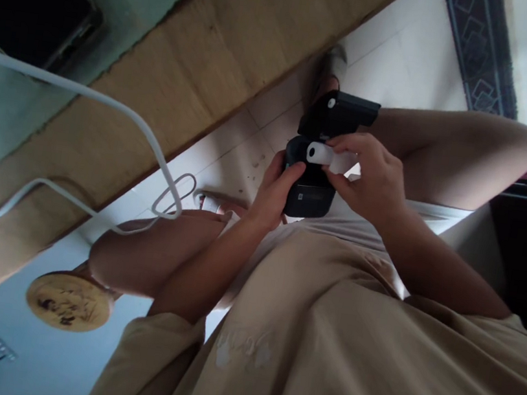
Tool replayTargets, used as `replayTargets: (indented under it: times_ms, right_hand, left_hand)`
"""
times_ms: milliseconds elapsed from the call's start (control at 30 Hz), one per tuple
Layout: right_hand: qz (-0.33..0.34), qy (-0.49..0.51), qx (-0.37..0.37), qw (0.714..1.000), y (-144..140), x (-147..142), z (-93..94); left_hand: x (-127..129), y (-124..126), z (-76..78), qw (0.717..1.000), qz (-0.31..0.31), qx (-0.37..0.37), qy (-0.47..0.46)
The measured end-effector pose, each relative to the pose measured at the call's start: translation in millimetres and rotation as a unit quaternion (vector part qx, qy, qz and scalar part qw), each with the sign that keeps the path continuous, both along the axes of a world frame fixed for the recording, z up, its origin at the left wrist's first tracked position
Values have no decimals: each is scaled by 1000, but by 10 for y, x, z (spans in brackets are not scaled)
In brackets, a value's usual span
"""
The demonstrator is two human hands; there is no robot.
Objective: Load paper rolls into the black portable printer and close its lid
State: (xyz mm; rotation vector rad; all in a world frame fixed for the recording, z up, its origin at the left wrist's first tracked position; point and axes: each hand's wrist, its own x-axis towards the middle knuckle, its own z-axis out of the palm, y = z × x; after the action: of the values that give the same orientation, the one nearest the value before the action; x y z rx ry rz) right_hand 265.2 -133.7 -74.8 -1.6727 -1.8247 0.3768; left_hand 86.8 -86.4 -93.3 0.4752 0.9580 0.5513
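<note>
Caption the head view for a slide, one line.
Seated person's left hand steadies an open black device while the right hand holds a white roll at it.

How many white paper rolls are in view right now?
1. The white roll is pinched in the right hand, resting across the open black device that the left hand grips from below. Another could be hidden inside the device.

Single head cam, worn pov, tilted steeply down over lap, close on both hands, floor beyond, frame rolled sideways
</note>
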Motion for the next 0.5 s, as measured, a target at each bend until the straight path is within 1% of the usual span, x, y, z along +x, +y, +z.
replayTargets:
  times_ms: [67,133,233,300,400,433,500]
  right_hand:
    - [2,-26,-9,1000,1,5,-35]
    - [12,-50,4,999,8,-6,-35]
    - [34,-70,71,994,16,-60,29]
    - [52,-71,97,991,-4,-106,87]
    - [65,-25,75,995,-62,-130,135]
    - [52,4,71,996,-76,-117,134]
    - [-11,66,77,995,-74,-62,108]
  left_hand:
    - [-9,-6,-4,1000,0,0,-5]
    - [-15,-7,-3,1000,3,6,-11]
    - [-23,1,-6,1000,6,0,-19]
    - [-30,9,-9,1000,7,-2,-24]
    - [-38,17,2,1000,2,-1,-29]
    - [-39,17,14,1000,-2,-2,-29]
    - [-37,13,48,1000,-8,-5,-30]
